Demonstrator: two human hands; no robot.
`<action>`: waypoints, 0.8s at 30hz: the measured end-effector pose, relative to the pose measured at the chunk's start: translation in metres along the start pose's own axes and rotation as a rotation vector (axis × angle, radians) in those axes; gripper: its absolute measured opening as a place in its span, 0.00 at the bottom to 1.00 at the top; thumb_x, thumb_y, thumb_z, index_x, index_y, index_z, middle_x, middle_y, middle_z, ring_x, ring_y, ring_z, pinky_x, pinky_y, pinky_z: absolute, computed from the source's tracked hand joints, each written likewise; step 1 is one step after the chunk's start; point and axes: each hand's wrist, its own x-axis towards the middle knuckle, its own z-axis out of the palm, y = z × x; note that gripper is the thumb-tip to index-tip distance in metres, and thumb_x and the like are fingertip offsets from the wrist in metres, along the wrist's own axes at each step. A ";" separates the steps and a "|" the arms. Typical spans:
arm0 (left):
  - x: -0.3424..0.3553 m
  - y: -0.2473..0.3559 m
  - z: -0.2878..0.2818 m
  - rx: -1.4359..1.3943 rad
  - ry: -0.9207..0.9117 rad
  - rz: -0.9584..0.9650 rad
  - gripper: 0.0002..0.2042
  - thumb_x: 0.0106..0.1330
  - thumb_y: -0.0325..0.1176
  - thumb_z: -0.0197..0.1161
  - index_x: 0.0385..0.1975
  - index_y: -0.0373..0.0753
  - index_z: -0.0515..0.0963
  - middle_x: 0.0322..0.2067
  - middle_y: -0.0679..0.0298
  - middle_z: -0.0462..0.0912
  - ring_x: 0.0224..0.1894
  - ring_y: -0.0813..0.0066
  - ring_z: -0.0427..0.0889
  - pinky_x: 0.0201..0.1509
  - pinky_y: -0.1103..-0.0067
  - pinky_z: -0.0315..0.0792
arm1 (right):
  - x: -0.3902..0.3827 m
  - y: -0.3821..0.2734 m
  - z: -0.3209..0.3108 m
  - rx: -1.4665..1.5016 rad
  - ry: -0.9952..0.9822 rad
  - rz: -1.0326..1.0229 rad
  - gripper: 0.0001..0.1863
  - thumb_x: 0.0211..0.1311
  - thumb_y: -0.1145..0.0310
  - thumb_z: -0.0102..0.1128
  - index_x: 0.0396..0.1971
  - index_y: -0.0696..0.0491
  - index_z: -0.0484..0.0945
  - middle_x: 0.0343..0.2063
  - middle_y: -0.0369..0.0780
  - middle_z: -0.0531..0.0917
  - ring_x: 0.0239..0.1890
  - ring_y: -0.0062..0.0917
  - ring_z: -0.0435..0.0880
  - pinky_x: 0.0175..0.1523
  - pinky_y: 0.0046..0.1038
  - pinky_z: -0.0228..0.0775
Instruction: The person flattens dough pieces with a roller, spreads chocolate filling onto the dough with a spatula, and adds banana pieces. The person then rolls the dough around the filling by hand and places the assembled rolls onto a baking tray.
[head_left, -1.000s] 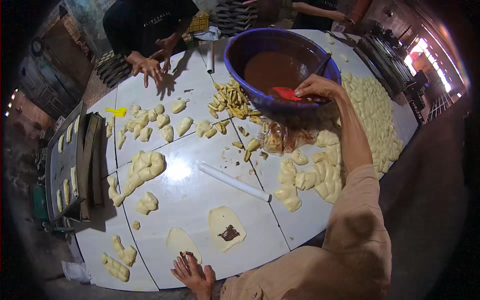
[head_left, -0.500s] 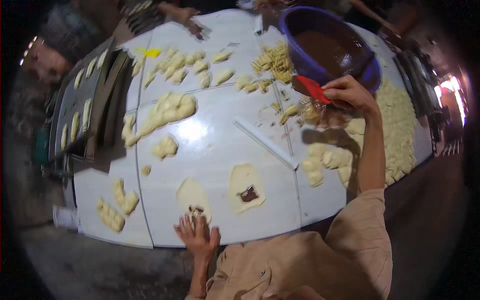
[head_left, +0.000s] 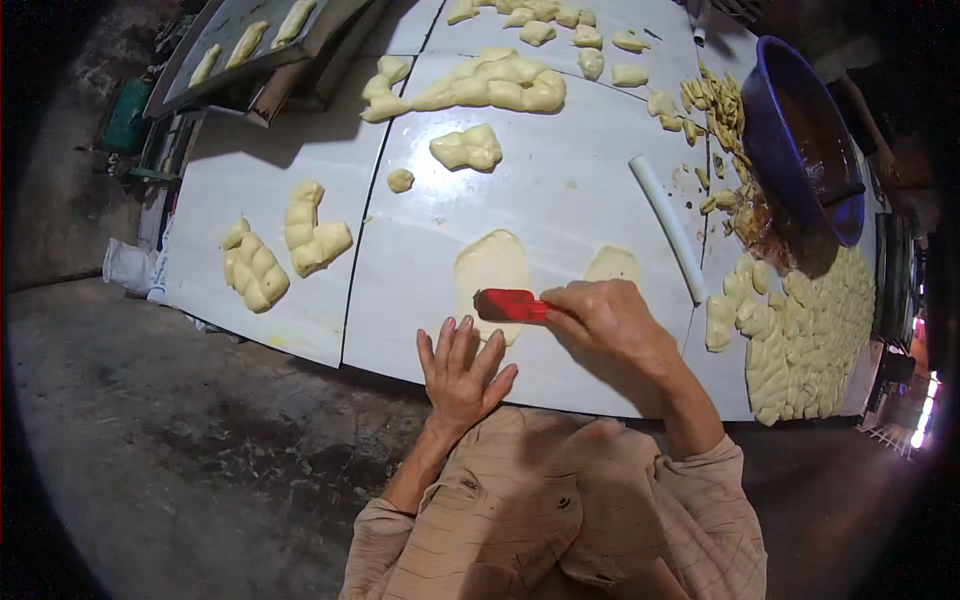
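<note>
My right hand (head_left: 605, 318) grips a red scraper (head_left: 511, 305) by its handle end. The blade lies over the lower part of a flattened oval of dough (head_left: 492, 258), with a dark smear at its tip. Fingers spread, my left hand (head_left: 460, 375) rests at the lower left edge of that same oval, holding nothing. A second flattened dough piece (head_left: 611, 263) lies to the right, its lower part and any filling on it hidden behind my right hand.
A white rolling pin (head_left: 667, 228) lies right of the dough. Farther right stands a purple tub (head_left: 775, 150) of brown filling, beside cut yellow strips (head_left: 716, 100) and many dough pieces (head_left: 810, 340). Dough lumps (head_left: 490, 82) lie farther back; a tray (head_left: 250, 70) stands far left.
My right hand has brought the red scraper from beside the tub down to the left dough oval. My left hand stays by that oval. The whole view has shifted.
</note>
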 end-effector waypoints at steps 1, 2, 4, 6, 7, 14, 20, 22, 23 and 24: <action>0.002 0.001 -0.001 0.003 -0.052 -0.029 0.27 0.65 0.55 0.66 0.59 0.45 0.80 0.69 0.43 0.65 0.72 0.40 0.61 0.75 0.39 0.43 | -0.003 -0.005 0.002 -0.017 0.001 0.051 0.10 0.67 0.66 0.62 0.42 0.55 0.85 0.30 0.47 0.86 0.33 0.44 0.85 0.40 0.41 0.76; 0.004 0.001 -0.002 0.010 -0.103 -0.062 0.29 0.65 0.57 0.66 0.60 0.45 0.80 0.69 0.42 0.64 0.72 0.39 0.61 0.75 0.38 0.43 | -0.006 -0.011 0.003 -0.033 0.000 0.097 0.11 0.69 0.64 0.59 0.42 0.54 0.84 0.31 0.46 0.85 0.35 0.45 0.85 0.42 0.43 0.76; 0.008 0.002 -0.007 0.020 -0.152 -0.067 0.34 0.66 0.62 0.63 0.65 0.44 0.75 0.71 0.37 0.61 0.73 0.36 0.58 0.73 0.34 0.42 | -0.012 -0.019 0.004 -0.072 0.024 0.137 0.10 0.70 0.64 0.59 0.42 0.53 0.84 0.30 0.46 0.85 0.34 0.45 0.85 0.42 0.42 0.76; 0.020 0.008 -0.014 0.037 -0.323 -0.148 0.39 0.67 0.63 0.62 0.74 0.51 0.66 0.76 0.42 0.54 0.79 0.43 0.49 0.74 0.34 0.38 | -0.017 -0.023 0.007 -0.115 0.061 0.189 0.10 0.70 0.64 0.59 0.42 0.52 0.84 0.30 0.45 0.84 0.33 0.44 0.85 0.41 0.42 0.76; 0.020 0.005 -0.011 0.031 -0.330 -0.132 0.42 0.67 0.66 0.60 0.77 0.51 0.61 0.77 0.39 0.46 0.80 0.39 0.42 0.73 0.31 0.35 | -0.019 -0.022 0.014 -0.131 0.104 0.174 0.10 0.70 0.64 0.59 0.42 0.52 0.84 0.30 0.45 0.84 0.33 0.44 0.85 0.40 0.42 0.76; 0.040 -0.001 -0.014 0.046 -0.419 -0.167 0.43 0.67 0.68 0.57 0.75 0.46 0.62 0.74 0.31 0.50 0.77 0.29 0.45 0.70 0.27 0.34 | -0.023 -0.027 0.032 -0.139 0.251 0.221 0.12 0.69 0.63 0.64 0.46 0.52 0.85 0.31 0.44 0.87 0.29 0.39 0.86 0.33 0.36 0.77; 0.025 -0.005 -0.025 0.024 -0.466 -0.075 0.42 0.67 0.68 0.57 0.75 0.48 0.63 0.74 0.35 0.52 0.77 0.29 0.46 0.69 0.27 0.35 | -0.037 -0.019 0.036 -0.041 0.304 0.262 0.10 0.69 0.63 0.62 0.44 0.51 0.85 0.31 0.43 0.86 0.34 0.41 0.86 0.38 0.38 0.77; 0.023 -0.005 -0.025 0.025 -0.472 -0.085 0.42 0.67 0.68 0.57 0.76 0.48 0.62 0.75 0.35 0.52 0.77 0.30 0.46 0.69 0.27 0.35 | -0.037 -0.016 0.041 -0.031 0.296 0.279 0.11 0.68 0.63 0.63 0.44 0.52 0.86 0.32 0.44 0.86 0.34 0.42 0.86 0.39 0.38 0.77; 0.023 -0.005 -0.025 0.023 -0.472 -0.082 0.42 0.67 0.68 0.57 0.76 0.48 0.62 0.75 0.35 0.52 0.77 0.30 0.46 0.69 0.27 0.35 | -0.036 -0.015 0.041 -0.012 0.281 0.286 0.11 0.68 0.63 0.63 0.44 0.52 0.86 0.32 0.44 0.87 0.34 0.42 0.86 0.40 0.38 0.77; 0.023 -0.005 -0.025 0.020 -0.475 -0.107 0.42 0.67 0.67 0.57 0.76 0.49 0.62 0.75 0.36 0.51 0.77 0.30 0.46 0.69 0.27 0.35 | -0.036 -0.014 0.041 0.008 0.267 0.292 0.11 0.68 0.64 0.63 0.44 0.52 0.86 0.33 0.45 0.87 0.35 0.43 0.86 0.40 0.39 0.77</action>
